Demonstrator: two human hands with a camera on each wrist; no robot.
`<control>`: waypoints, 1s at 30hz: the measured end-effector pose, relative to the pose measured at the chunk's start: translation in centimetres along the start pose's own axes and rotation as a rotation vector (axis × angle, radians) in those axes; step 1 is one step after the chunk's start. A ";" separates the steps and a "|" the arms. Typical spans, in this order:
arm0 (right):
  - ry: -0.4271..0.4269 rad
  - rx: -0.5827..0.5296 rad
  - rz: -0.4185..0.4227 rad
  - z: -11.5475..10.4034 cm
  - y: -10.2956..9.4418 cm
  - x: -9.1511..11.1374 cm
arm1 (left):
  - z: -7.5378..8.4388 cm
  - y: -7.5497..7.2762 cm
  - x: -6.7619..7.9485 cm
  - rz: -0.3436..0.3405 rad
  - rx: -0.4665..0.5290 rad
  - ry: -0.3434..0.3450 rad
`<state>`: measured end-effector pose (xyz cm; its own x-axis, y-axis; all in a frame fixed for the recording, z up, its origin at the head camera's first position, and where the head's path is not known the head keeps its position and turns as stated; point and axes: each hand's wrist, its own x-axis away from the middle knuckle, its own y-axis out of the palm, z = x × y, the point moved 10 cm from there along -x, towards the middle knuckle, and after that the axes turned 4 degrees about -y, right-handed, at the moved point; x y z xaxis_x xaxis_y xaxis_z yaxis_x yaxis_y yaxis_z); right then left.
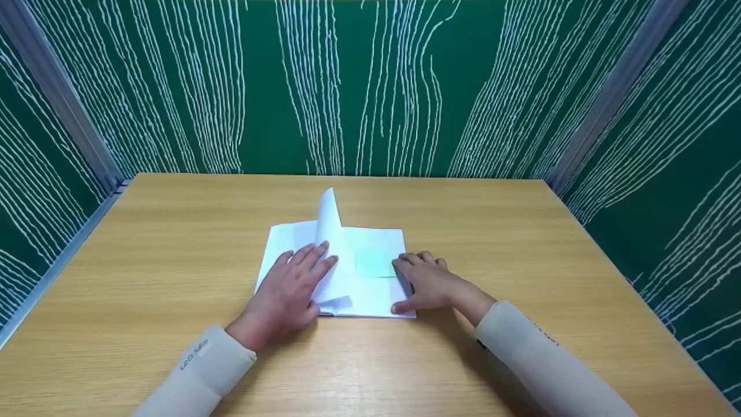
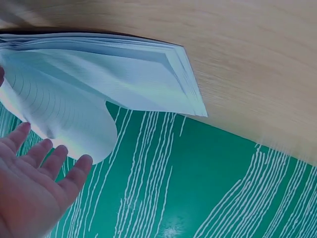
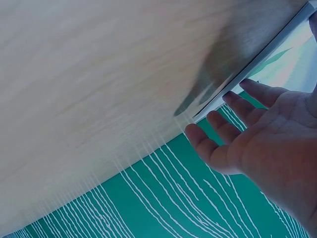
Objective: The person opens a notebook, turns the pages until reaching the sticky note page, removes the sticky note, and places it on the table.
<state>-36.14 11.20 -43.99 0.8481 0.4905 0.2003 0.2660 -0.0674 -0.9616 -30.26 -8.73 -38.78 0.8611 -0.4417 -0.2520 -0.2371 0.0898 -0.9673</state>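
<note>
An open notebook [image 1: 373, 301] with white pages lies on the table. One page [image 1: 331, 223] stands up near its middle, curling over. My left hand [image 1: 289, 292] is over the left side, its extended fingers against this turning page. In the left wrist view the ruled page [image 2: 54, 106] bows beside the spread fingers of the left hand [image 2: 39, 186]. On the right-hand page lies a pale green sheet [image 1: 373, 263], like a sticky note. My right hand [image 1: 431, 284] rests at the notebook's right edge, thumb near the lower corner, fingertips by the note; its fingers [image 3: 228, 129] are loosely bent.
The wooden table [image 1: 173, 243] extends around the notebook on all sides. Behind it and at both sides stand green panels [image 1: 266, 116] with wavy white lines. Grey posts [image 1: 613, 87] mark the back corners.
</note>
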 end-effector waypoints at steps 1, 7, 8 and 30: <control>-0.001 -0.002 0.001 0.0 0.0 0.0 | 0.0 0.0 0.0 -0.002 0.000 0.000; -0.043 -0.017 0.007 -0.4 -0.3 0.1 | -0.4 0.7 -0.2 -0.059 0.024 -0.013; -0.050 -0.018 0.007 -0.4 -0.4 0.1 | -0.4 0.9 -0.3 -0.067 0.028 -0.016; -0.076 0.009 0.109 -1.6 -1.8 -0.9 | -1.7 0.7 -0.8 -0.034 0.283 -0.172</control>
<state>-36.59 9.49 -42.15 0.8343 0.5454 0.0803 0.1699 -0.1157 -0.9787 -31.91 -9.77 -39.23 0.9353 -0.2940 -0.1969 -0.0931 0.3321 -0.9386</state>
